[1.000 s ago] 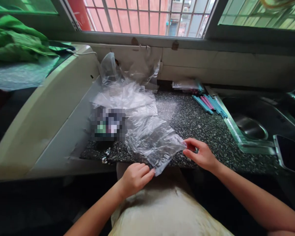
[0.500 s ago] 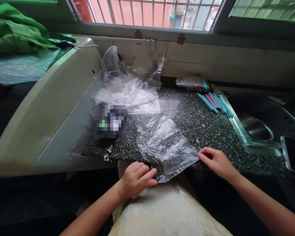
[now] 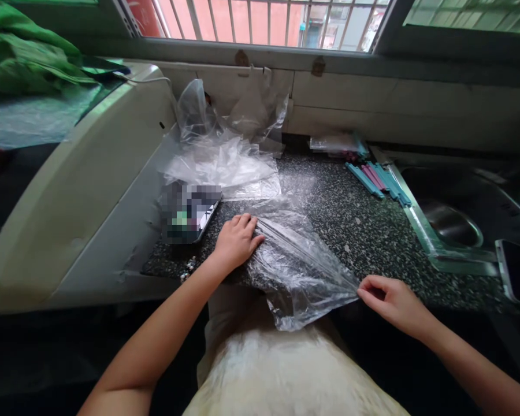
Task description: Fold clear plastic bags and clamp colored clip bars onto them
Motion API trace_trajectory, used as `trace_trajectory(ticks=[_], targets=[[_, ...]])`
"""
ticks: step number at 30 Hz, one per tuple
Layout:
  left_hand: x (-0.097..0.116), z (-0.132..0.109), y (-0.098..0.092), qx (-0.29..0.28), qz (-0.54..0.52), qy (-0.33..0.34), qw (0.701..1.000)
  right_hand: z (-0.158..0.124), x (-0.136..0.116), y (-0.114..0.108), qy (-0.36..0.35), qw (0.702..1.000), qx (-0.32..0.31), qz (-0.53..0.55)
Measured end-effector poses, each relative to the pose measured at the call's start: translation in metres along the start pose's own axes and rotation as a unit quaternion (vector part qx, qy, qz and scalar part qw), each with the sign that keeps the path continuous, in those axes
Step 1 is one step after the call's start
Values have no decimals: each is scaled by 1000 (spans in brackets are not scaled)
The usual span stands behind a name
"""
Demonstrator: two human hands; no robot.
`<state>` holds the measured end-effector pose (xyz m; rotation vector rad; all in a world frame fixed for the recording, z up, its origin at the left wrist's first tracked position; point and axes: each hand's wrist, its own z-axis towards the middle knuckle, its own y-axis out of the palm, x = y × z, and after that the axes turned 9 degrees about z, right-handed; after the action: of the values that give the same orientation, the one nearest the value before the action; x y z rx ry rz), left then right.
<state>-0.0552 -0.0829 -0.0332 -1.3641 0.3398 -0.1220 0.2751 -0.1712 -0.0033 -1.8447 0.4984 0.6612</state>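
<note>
Two hands secure the clear plastic bag (image 3: 299,260): left hand (image 3: 236,242) presses flat on its far-left edge, right hand (image 3: 392,300) fingers pinch its near-right corner.

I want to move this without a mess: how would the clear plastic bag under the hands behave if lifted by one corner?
The clear crinkled plastic bag would probably flop and sag: it already droops over the speckled counter edge. It looks thin and empty, so likely very light. The right hand pinches one corner while the left hand presses it flat, suggesting it slides easily.
</note>
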Motion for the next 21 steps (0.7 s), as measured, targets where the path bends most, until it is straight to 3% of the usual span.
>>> trace_trajectory(ticks=[5,8,12,14,16,19,21], targets=[[-6,-5,-5,59,-46,-22,997,1,1,-3,0,998,-41,-37],[3,7,-15,91,-88,38,991,2,0,-6,-8,997,-61,-44],[23,50,-15,34,-115,172,978,-1,0,-6,-10,997,-56,-48],[30,73,-11,-14,-107,166,980,-4,-1,-4,-10,997,-52,-53],[30,84,-9,-21,-109,137,984,-6,-3,-3,-13,997,-49,-54],[20,64,-17,58,-164,104,979,-6,-4,-3,-13,998,-46,-40],[11,28,-23,100,-209,170,958,-4,-4,-5,-8,998,-53,-24]])
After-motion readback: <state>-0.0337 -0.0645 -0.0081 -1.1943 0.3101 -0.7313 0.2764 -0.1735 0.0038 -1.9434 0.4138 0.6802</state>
